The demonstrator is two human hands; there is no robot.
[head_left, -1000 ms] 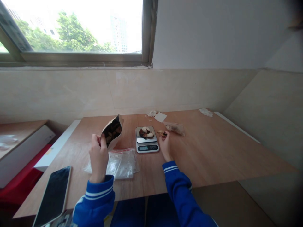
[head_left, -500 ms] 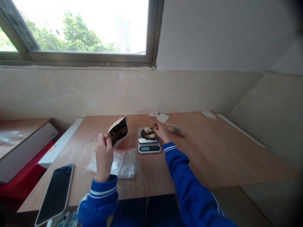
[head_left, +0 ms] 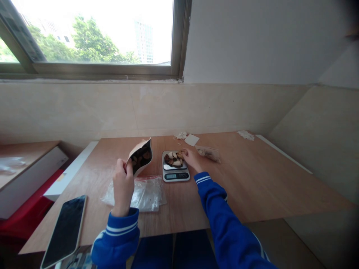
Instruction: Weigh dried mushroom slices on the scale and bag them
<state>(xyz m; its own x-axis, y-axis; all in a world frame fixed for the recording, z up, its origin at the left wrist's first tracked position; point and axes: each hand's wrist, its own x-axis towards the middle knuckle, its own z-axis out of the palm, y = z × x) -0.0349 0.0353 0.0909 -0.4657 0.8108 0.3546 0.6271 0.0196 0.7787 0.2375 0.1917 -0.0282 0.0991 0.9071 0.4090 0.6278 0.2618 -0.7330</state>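
My left hand (head_left: 123, 186) is closed on the edge of a pouch (head_left: 148, 164), tilted with its open mouth facing me. Brown, rounded pieces that look like dried mushrooms show in its dark inside. In the middle of the table stands a kitchen scale (head_left: 176, 176) with a lit display. Several brown and whitish dried mushrooms (head_left: 172, 160) lie heaped on its plate. At the plate's right edge, the fingertips of my right hand (head_left: 192, 160) pinch a brown dried mushroom (head_left: 181, 153) beside the heap.
Clear zip bags (head_left: 147, 194) lie flat in front of the pouch. A tablet (head_left: 64, 231) rests at the left front edge. Behind the scale are a white square (head_left: 192, 140) and white scraps (head_left: 181, 136). A filled clear bag (head_left: 209, 153) lies to the right.
My right hand has shifted slightly, and the brown mushroom in its fingers now sits lower, against the heap. The heap looks rearranged. My left hand and the pouch stay nearly still.
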